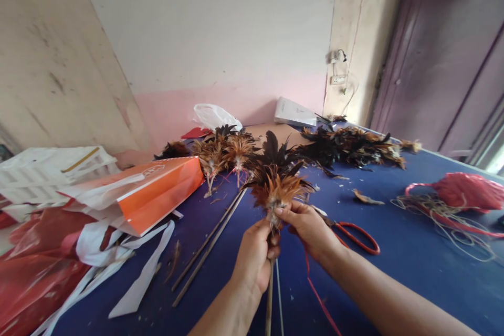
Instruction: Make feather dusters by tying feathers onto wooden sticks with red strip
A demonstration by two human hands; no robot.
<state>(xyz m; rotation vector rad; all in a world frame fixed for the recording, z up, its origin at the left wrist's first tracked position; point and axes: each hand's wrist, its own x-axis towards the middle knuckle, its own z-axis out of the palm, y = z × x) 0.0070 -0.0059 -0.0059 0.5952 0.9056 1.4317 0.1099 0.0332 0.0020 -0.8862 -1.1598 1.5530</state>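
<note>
Brown and black feathers fan out at the top of a feather duster, whose thin wooden stick runs down towards me. My left hand is closed round the stick just below the feathers. With thumb and fingers, my right hand pinches the base of the feathers from the right. A pink plastic string trails down beneath my right hand. Red-handled scissors lie beside my right wrist, their blades partly hidden by the hand.
Two loose sticks lie left on the blue table. Feather bundles and a feather heap are behind. An orange-and-white bag and red plastic stand left; a pink string ball sits right.
</note>
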